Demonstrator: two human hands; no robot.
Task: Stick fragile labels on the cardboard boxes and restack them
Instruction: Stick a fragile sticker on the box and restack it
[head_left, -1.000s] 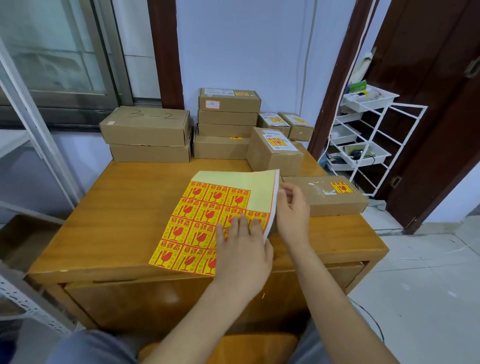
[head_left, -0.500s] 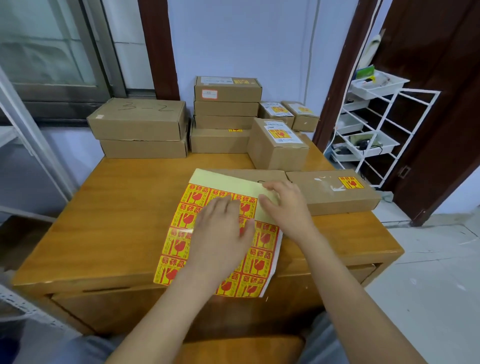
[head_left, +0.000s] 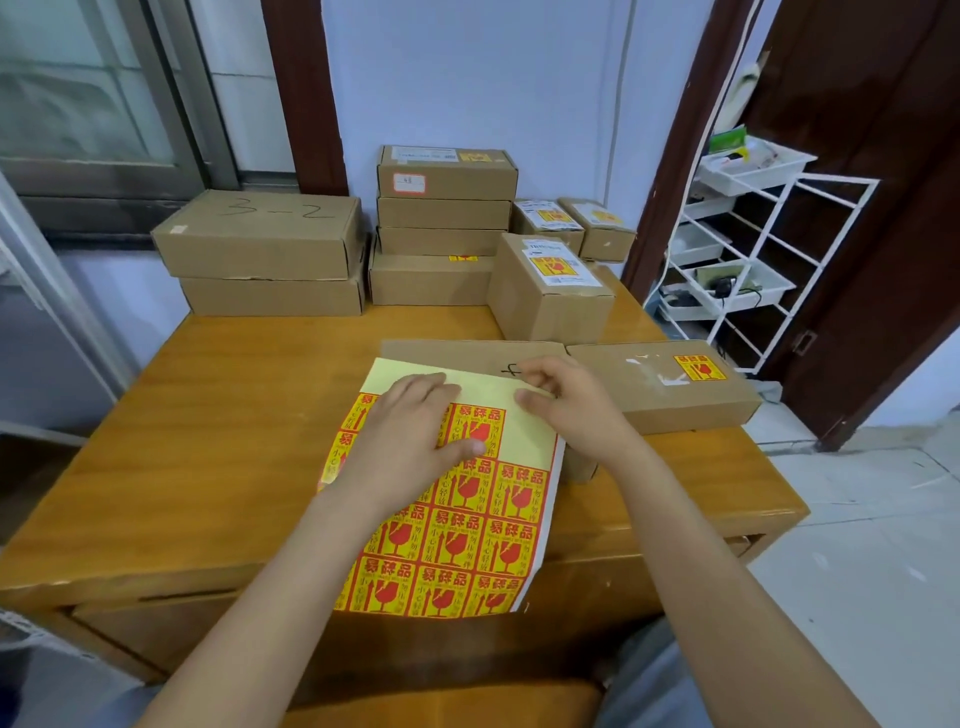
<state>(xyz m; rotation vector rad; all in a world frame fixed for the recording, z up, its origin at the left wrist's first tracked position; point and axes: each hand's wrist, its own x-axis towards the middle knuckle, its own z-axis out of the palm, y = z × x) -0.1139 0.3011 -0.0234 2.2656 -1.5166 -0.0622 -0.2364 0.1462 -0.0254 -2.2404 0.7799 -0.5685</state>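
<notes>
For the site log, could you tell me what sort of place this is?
Probably a small home or office packing room: stacked cardboard boxes on a wooden desk, a fragile-label sheet, and a white storage rack.

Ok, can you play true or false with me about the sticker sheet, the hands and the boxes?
1. The left hand lies flat on the sticker sheet. True.
2. The right hand is lifting a box off the table. False: it pinches the sheet's top edge.
3. The box with "3-2" written on it sits on another box. True.
4. The flat box at the right has no sticker. False: a yellow and red one is on its top.
</notes>
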